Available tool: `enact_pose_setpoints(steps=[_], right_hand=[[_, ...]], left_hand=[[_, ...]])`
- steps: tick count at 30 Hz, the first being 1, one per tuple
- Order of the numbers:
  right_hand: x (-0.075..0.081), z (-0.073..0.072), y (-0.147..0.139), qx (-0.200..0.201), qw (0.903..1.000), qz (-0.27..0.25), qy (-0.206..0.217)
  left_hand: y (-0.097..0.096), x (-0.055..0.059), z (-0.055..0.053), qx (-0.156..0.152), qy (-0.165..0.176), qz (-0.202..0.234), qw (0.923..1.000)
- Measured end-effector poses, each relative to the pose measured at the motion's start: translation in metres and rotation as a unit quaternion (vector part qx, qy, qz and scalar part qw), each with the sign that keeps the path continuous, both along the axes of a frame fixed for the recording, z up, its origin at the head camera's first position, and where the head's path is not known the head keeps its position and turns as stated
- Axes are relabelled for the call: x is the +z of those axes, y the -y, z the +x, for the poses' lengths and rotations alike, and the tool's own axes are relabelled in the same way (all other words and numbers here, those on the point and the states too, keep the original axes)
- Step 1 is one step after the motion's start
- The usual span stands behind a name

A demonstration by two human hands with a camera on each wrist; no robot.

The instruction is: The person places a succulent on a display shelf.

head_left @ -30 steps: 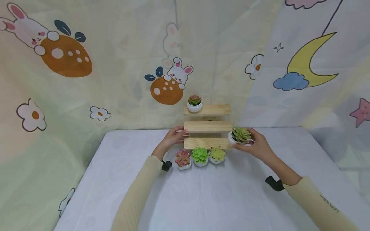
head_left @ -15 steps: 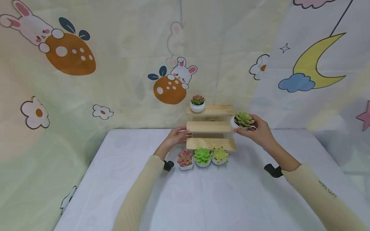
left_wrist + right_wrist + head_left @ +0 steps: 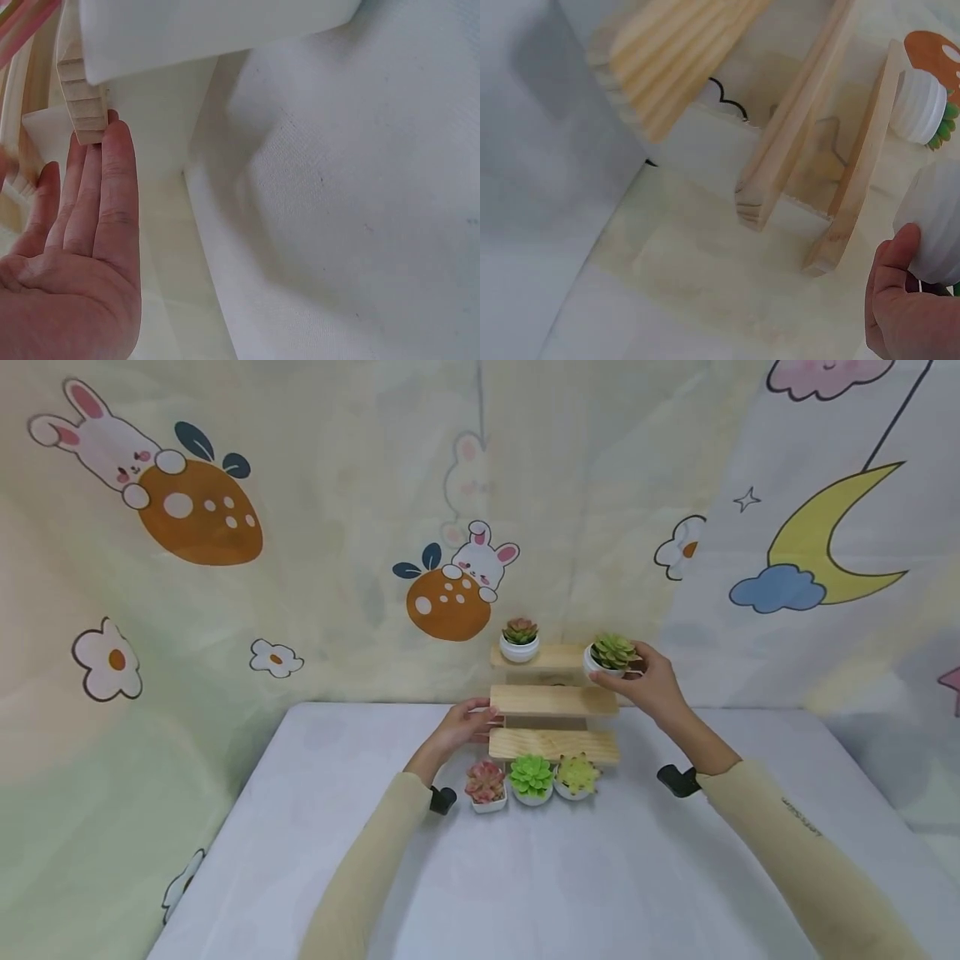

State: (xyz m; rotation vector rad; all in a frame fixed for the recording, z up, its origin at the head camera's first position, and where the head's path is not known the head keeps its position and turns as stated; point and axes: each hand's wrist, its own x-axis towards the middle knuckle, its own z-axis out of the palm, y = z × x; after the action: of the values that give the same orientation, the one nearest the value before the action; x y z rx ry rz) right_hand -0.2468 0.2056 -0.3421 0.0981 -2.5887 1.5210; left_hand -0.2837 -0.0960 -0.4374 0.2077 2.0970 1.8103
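My right hand holds a potted green succulent by its white pot, over the right end of the top board of a three-tier wooden shelf. In the right wrist view, the white pot is gripped near that board's end, with a gap between them. My left hand is at the shelf's left side. In the left wrist view, its fingers are mostly straight and touch the end of a board. A reddish-green succulent in a white pot stands on the top board's left end.
On the white-covered table, in front of the shelf, stand a pink succulent, a bright green one and a yellow-green one. A patterned cloth hangs behind the shelf.
My right hand has raised the potted green succulent from beside the lower boards and brought it left, over the top board's right end. My left hand stays at the shelf's side.
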Motion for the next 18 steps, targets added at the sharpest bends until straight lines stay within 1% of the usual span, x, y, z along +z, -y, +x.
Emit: enact_pose_setpoints(steps=[4,8,13,18], right_hand=[[0.001,-0.013,0.009,-0.004,1.0,-0.004,-0.005],[0.001,-0.024,0.016,-0.006,0.9998,0.01,-0.014],[-0.002,-0.034,0.02,0.003,0.9992,0.033,-0.022],[-0.003,-0.042,0.022,0.003,0.9993,0.031,-0.022]], left_hand=[[0.0,-0.001,0.001,0.003,-0.006,0.009,0.9999],[-0.001,-0.004,0.0,-0.001,-0.006,0.016,0.9998],[0.0,-0.003,0.0,-0.004,-0.003,0.014,0.9999],[0.001,-0.002,0.0,-0.001,-0.002,0.014,0.9999]])
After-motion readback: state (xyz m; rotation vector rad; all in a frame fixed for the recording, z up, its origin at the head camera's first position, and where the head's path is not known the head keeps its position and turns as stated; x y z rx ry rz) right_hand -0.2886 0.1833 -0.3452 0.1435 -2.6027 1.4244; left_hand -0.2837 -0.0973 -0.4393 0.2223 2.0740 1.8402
